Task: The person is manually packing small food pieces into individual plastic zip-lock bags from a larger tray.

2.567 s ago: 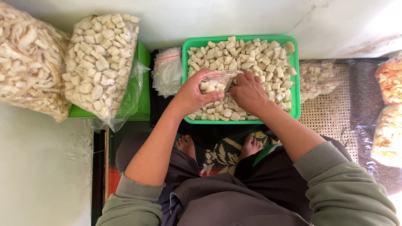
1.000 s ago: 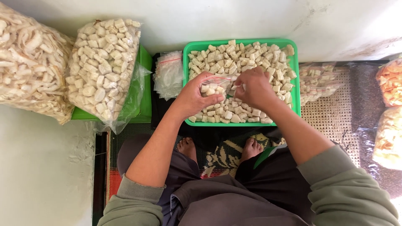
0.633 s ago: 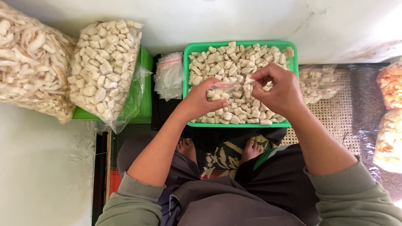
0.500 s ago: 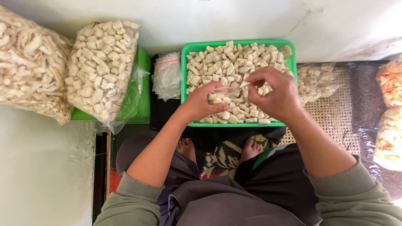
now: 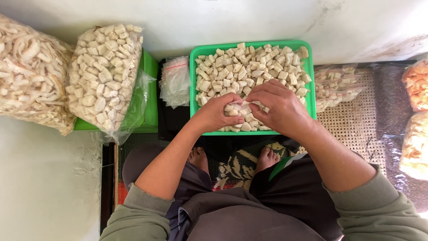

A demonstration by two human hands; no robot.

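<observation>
A green tray (image 5: 309, 76) in front of me holds several pale cube-shaped snack pieces (image 5: 249, 67). My left hand (image 5: 216, 114) grips a small clear plastic bag (image 5: 242, 108) partly filled with those pieces, just above the tray's near edge. My right hand (image 5: 278, 107) is at the bag's mouth, fingers pinched on its rim and touching the left hand. Most of the bag is hidden between both hands.
A large clear bag of the same cubes (image 5: 104, 71) leans on a green box (image 5: 150, 89) at left, beside a bigger bag of curled chips (image 5: 31, 71). A stack of small clear bags (image 5: 175, 82) lies left of the tray. Filled packets (image 5: 336, 85) and orange snack bags (image 5: 417, 82) sit right.
My right hand lifted away toward the tray's pieces, then came back down to the bag's mouth. The left hand stayed put holding the bag.
</observation>
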